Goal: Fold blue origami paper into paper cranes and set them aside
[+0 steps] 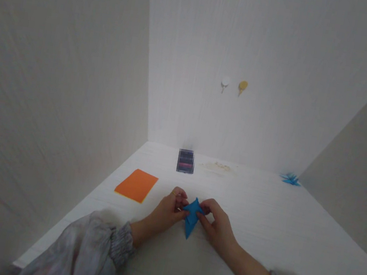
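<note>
A blue folded paper piece (pixel 191 220), pointed at top and bottom, sits between both hands over the white table (pixel 261 215). My left hand (pixel 167 210) pinches its left side with fingers curled. My right hand (pixel 215 224) pinches its right side the same way. Both wrists rest low near the tabletop, sleeves in grey patterned cloth.
An orange paper sheet (pixel 136 185) lies flat to the left. A dark phone (pixel 185 161) lies farther back. A finished blue folded figure (pixel 290 178) sits at the far right corner. Pale scraps (pixel 219 166) lie near the back wall, which carries two hooks (pixel 233 86). Walls close in on both sides.
</note>
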### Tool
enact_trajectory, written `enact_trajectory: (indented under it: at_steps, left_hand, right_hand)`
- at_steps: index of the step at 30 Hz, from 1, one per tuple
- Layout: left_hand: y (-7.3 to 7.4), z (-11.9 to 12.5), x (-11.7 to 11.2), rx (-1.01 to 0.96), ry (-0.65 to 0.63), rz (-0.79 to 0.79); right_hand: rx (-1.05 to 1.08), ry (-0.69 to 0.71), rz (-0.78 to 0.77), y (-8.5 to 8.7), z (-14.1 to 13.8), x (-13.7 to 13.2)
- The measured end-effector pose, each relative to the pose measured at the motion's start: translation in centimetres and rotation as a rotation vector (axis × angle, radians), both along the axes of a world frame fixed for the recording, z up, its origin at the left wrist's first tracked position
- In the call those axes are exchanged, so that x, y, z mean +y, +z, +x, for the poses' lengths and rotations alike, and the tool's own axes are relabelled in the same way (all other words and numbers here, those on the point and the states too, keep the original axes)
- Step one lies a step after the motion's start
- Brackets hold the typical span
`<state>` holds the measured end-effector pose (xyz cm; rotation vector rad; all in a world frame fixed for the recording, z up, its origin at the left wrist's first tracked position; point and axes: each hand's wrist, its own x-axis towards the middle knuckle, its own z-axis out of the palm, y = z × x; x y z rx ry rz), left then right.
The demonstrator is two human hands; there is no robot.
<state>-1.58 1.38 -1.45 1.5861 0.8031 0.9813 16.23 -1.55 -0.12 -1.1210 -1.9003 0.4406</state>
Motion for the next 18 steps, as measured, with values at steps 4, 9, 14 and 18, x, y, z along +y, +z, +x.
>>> enact_trajectory:
  at_steps: [4, 9, 14, 18]
  left_hand:
    - [-0.05, -0.04, 0.02, -0.005, -0.011, 0.012]
    - [0.31, -0.18, -0.32, 0.077, -0.023, 0.062]
    - [0.45, -0.23, -0.37, 0.063, -0.022, 0.055]
    - [0.42, -0.19, -0.29, 0.03, -0.012, 0.042]
  right_hand:
    - [0.008, -0.003, -0.015, -0.18, 0.05, 0.03]
    - [0.02, 0.034, -0.033, -0.22, 0.03, 0.01]
    - [0.043, 0.092, -0.009, -0.18, 0.05, -0.07]
    - [0.042, 0.147, 0.026, 0.07, 0.03, -0.16]
